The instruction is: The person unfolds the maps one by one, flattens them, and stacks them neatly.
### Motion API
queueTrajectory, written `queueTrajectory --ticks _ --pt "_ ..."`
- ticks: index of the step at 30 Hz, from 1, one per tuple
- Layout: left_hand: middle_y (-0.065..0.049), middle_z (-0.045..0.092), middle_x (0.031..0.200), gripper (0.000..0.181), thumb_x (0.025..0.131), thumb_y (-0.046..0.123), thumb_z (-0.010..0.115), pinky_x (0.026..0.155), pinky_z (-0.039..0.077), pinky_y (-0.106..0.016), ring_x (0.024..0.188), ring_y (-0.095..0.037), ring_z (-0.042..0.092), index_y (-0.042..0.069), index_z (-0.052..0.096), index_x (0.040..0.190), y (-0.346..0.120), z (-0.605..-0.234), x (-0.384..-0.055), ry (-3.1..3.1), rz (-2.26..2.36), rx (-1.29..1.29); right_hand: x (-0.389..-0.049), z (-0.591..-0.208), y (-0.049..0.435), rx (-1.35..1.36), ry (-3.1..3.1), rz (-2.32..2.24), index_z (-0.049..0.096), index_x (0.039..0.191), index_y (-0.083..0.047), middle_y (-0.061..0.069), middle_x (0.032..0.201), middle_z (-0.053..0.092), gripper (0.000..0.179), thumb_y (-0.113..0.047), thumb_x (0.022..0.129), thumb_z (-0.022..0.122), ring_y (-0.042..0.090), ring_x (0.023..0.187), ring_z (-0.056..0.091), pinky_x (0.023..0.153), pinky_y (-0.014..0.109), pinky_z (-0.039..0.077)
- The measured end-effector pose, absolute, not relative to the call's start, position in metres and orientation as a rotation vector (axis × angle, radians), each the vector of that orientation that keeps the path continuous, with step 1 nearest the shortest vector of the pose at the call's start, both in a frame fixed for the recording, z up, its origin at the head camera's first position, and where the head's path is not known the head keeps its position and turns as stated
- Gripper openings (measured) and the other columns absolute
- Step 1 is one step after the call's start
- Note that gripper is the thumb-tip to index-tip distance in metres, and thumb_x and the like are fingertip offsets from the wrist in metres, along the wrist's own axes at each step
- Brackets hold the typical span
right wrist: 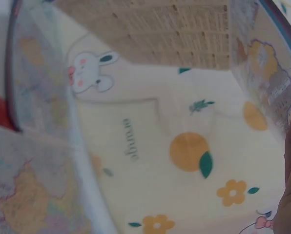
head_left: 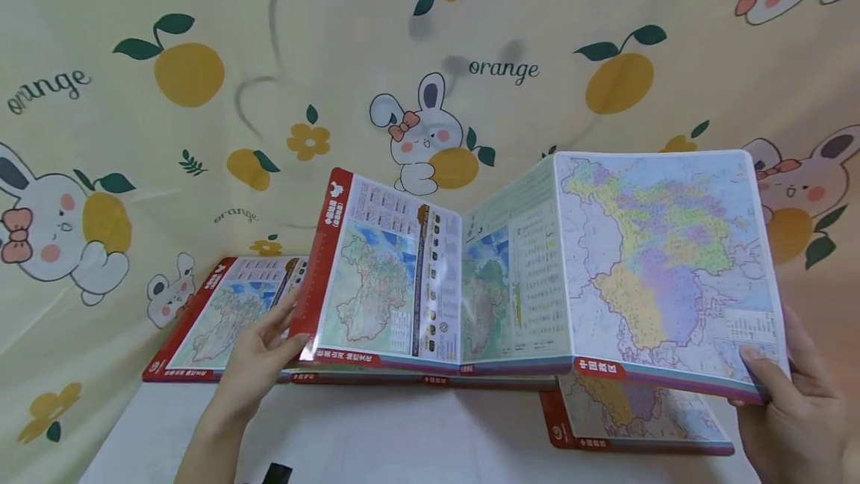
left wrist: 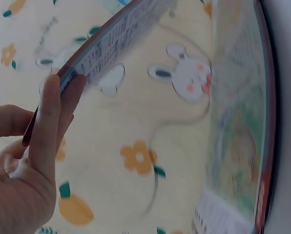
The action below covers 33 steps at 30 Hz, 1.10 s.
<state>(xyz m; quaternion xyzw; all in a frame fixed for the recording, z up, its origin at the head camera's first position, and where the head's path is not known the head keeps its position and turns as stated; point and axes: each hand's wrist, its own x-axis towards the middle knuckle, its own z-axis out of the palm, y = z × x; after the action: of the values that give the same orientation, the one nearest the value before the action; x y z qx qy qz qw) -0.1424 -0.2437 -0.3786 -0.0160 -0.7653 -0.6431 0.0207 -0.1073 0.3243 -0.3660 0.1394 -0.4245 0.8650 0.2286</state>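
- The left hand (head_left: 258,357) pinches the lower left edge of a folding map (head_left: 537,282), its thumb toward the near face and the fingers reaching round behind.
- The right hand (head_left: 789,413) pinches the lower right corner of the same folding map; the thumb lies on the printed face and the other fingers are behind the panel, so that grip, too, is closed on the sheet.
- The folding map is held up between the hands, partly unfolded, above the near part of a white surface (head_left: 376,432).
- Its left panel has a red band down the outer side and a map with columns of text; the middle panel, angled at the folds, is greenish with text; the right panel carries a map in yellow, purple and green.
- Behind the folding map and partly covered by it is a second map (head_left: 231,312), with a similar red band at its left; its lower edge shows along the surface.
- Below the right panel, partly hidden by it, a third map (head_left: 645,417) lies on the surface, near the right hand.
- A small black object (head_left: 277,473), cut off by the lower border of the head view, is beside the left forearm.
- A pale yellow cloth (head_left: 363,43) printed with rabbits, oranges and flowers hangs behind everything.
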Motion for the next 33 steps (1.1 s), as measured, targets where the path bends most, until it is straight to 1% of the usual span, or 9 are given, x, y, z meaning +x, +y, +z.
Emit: queueTrajectory --ticks 5,10,15,17,22,25,27,30,33 --pt "-0.021 0.033 0.166 0.071 0.105 0.005 0.058 0.087 0.059 -0.024 0.138 -0.039 0.051 0.015 0.025 0.166 -0.274 -0.383 -0.143 -2.481 -1.863 0.04 -0.118 -0.373 0.326 0.079 -1.315 2.295 0.042 0.16 -0.015 0.001 0.167 0.035 0.061 0.011 0.105 0.045 0.012 0.121 0.067 0.078 0.031 0.061" --pt "-0.026 0.031 0.165 0.071 0.107 0.011 0.057 0.083 0.059 -0.021 0.138 -0.046 0.047 0.016 0.02 0.167 -0.306 -0.383 -0.149 -2.591 -1.707 0.158 -0.132 -0.382 0.326 -0.112 -1.465 2.296 0.042 0.16 -0.025 -0.005 0.171 0.026 0.066 0.005 0.103 0.057 0.001 0.11 0.068 0.075 0.025 0.061" --pt "-0.031 0.031 0.163 0.067 0.108 0.014 0.053 0.078 0.059 -0.018 0.131 -0.045 0.048 0.012 0.02 0.166 -0.339 -0.388 -0.156 -2.631 -1.592 0.193 -0.143 -0.391 0.315 -0.082 -1.674 2.282 0.036 0.163 -0.029 -0.006 0.173 0.017 0.068 -0.001 0.105 0.057 -0.003 0.107 0.067 0.079 0.021 0.06" --pt "-0.033 0.029 0.163 0.067 0.109 0.016 0.053 0.077 0.059 -0.018 0.13 -0.046 0.046 0.011 0.019 0.166 -0.353 -0.392 -0.159 -2.649 -1.58 0.211 -0.149 -0.395 0.309 -0.084 -1.735 2.276 0.036 0.162 -0.031 -0.004 0.173 0.016 0.068 -0.004 0.105 0.059 -0.002 0.105 0.068 0.078 0.02 0.06" --pt "-0.036 0.017 0.165 0.067 0.11 0.019 0.048 0.076 0.056 -0.014 0.138 -0.055 0.031 0.009 0.012 0.166 -0.39 -0.403 -0.165 -2.707 -1.602 0.258 -0.162 -0.405 0.292 -0.129 -1.87 2.247 0.035 0.162 -0.036 0.001 0.175 0.008 0.069 -0.012 0.104 0.064 -0.001 0.096 0.071 0.072 0.019 0.06" --pt "-0.037 0.016 0.164 0.066 0.111 0.019 0.044 0.074 0.054 -0.013 0.139 -0.057 0.026 0.007 0.009 0.166 -0.409 -0.412 -0.168 -2.724 -1.588 0.273 -0.169 -0.416 0.279 -0.133 -1.937 2.223 0.032 0.163 -0.037 0.007 0.175 0.004 0.07 -0.015 0.104 0.063 0.001 0.09 0.071 0.069 0.019 0.061" --pt "-0.038 0.015 0.164 0.066 0.111 0.019 0.043 0.072 0.05 -0.01 0.143 -0.06 0.022 0.007 0.008 0.165 -0.419 -0.416 -0.17 -2.742 -1.556 0.297 -0.174 -0.423 0.27 -0.124 -1.965 2.217 0.03 0.164 -0.036 0.014 0.173 0.007 0.07 -0.016 0.105 0.062 0.001 0.09 0.071 0.069 0.02 0.061" --pt "-0.038 0.012 0.164 0.066 0.111 0.017 0.043 0.07 0.046 -0.008 0.146 -0.061 0.015 0.007 0.008 0.165 -0.431 -0.423 -0.173 -2.766 -1.525 0.323 -0.18 -0.434 0.259 -0.125 -2.007 2.193 0.028 0.165 -0.035 0.014 0.174 0.007 0.069 -0.017 0.106 0.06 0.0 0.091 0.07 0.07 0.021 0.061" --pt "-0.038 0.005 0.165 0.065 0.11 0.014 0.043 0.069 0.045 -0.007 0.148 -0.063 0.009 0.007 0.007 0.165 -0.439 -0.429 -0.175 -2.791 -1.51 0.33 -0.184 -0.445 0.25 -0.158 -2.111 2.113 0.029 0.164 -0.038 0.01 0.174 0.011 0.066 -0.021 0.108 0.058 -0.004 0.098 0.067 0.073 0.02 0.061"
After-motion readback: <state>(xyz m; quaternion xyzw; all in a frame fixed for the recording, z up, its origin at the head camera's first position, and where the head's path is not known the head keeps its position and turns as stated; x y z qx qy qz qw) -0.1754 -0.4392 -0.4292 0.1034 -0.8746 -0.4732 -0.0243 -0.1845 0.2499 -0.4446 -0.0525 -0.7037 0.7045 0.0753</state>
